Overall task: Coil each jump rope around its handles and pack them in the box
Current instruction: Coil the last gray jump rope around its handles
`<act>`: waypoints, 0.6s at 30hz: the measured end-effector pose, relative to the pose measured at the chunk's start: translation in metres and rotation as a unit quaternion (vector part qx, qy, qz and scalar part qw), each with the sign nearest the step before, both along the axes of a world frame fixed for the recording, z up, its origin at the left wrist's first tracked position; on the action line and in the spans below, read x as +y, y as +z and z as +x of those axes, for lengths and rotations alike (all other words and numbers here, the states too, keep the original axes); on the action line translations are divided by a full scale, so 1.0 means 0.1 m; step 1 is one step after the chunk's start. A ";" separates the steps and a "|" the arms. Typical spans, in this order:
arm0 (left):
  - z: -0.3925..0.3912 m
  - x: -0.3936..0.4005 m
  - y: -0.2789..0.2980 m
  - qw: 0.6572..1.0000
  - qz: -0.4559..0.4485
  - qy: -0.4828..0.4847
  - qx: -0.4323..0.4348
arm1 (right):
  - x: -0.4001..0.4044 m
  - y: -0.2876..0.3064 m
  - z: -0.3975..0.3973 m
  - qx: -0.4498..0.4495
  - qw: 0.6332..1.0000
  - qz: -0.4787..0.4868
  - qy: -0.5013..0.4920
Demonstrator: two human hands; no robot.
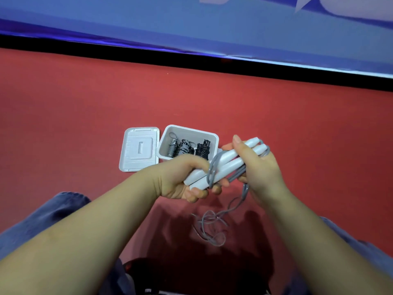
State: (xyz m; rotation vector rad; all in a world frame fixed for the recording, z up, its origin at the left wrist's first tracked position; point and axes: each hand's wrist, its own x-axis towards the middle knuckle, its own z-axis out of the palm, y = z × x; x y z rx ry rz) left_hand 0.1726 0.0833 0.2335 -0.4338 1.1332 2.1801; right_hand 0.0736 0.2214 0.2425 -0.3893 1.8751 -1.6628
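A flat, matte red floor covering (89, 107), perhaps a thin carpet or mat, though its texture is too soft in this view to tell, fills the middle of the scene. Along its far edge runs a narrow black strip (191, 58), slanting down toward the right. Beyond the strip rises a smooth blue wall panel (148, 22) with pale white shapes (350, 9) printed near its top. Light falls evenly, and a dark shadow (191, 248) lies on the red surface nearest the camera.
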 end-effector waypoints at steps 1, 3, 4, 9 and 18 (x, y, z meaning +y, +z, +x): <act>-0.02 0.00 0.01 1.000 0.012 0.005 -0.002 | -0.01 -0.02 -0.02 -0.014 1.000 0.004 -0.017; -0.04 0.03 0.04 0.998 -0.053 0.003 0.015 | -0.03 -0.05 -0.05 -0.043 0.998 0.017 -0.042; -0.05 0.07 0.05 0.991 -0.129 -0.003 0.029 | -0.04 -0.07 -0.05 -0.052 0.997 0.020 -0.052; -0.13 0.14 0.07 0.952 -0.252 0.166 0.045 | -0.06 -0.14 -0.17 -0.095 0.984 0.016 -0.150; -0.24 0.34 0.03 0.850 -0.351 0.371 0.128 | -0.08 0.01 -0.16 -0.251 0.947 -0.117 -0.163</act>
